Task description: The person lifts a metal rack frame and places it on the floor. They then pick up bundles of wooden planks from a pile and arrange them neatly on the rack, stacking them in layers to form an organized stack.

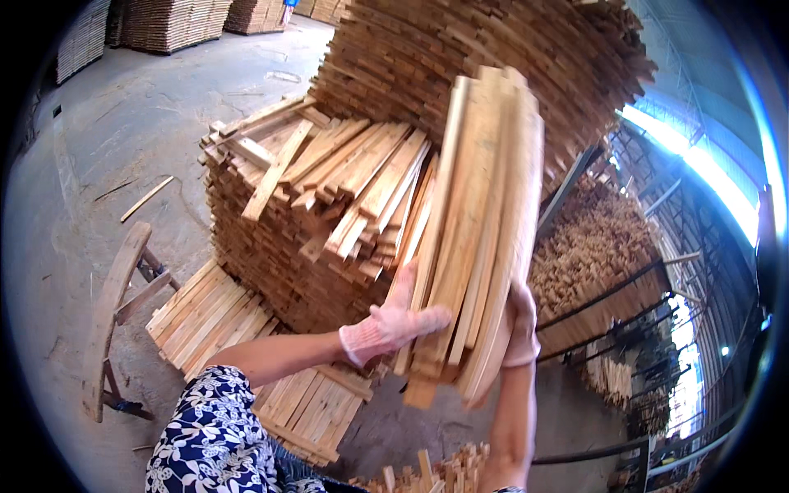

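Observation:
A thick bundle of long wooden slats (481, 214) stands nearly upright between my hands, its lower ends close to me. My left hand (393, 322), in a pale pink knit glove, presses against the left side with its fingers across the slats. On the other side my right hand (521, 329), also gloved, clasps the bundle's right edge; some of its fingers are hidden behind the wood. Just beyond, loose slats (353, 168) lie at odd angles on top of a chest-high stack of slats (271, 263). The bundle's upper part looks slightly blurred.
A taller slat stack (460, 49) rises behind. At left a wooden bench (115, 304) stands on the concrete floor near a stray slat (148, 199). Low slat piles (205, 316) lie beside me. On the right, a rack (600, 304) holds many slats.

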The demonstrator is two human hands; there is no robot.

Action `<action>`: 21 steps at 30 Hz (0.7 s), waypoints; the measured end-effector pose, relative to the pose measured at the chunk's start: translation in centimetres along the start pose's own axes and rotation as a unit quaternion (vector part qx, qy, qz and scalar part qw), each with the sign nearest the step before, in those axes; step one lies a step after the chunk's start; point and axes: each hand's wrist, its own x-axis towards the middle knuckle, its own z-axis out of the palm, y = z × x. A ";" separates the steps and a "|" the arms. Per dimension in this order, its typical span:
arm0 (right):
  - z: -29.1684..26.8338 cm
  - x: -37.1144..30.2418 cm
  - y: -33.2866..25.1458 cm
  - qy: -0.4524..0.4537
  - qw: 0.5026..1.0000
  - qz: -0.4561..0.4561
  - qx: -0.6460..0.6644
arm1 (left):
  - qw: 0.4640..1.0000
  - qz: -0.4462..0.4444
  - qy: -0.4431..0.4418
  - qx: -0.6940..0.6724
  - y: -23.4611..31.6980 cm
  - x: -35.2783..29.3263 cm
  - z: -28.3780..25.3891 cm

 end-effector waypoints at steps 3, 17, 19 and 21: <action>0.8 9.9 -8.2 -0.048 0.987 0.037 -0.149 | 0.987 0.012 0.092 -0.132 0.0 8.4 2.0; -1.8 28.6 5.8 0.109 0.553 0.015 -0.826 | 0.496 0.016 -0.018 0.868 -5.7 28.4 -13.0; -4.6 30.3 6.9 0.135 0.523 -0.007 -0.842 | 0.494 -0.005 -0.039 0.869 -4.9 28.9 -11.2; -4.0 31.1 6.9 0.140 0.526 -0.010 -0.839 | 0.467 -0.014 -0.053 0.882 -4.2 29.4 -12.0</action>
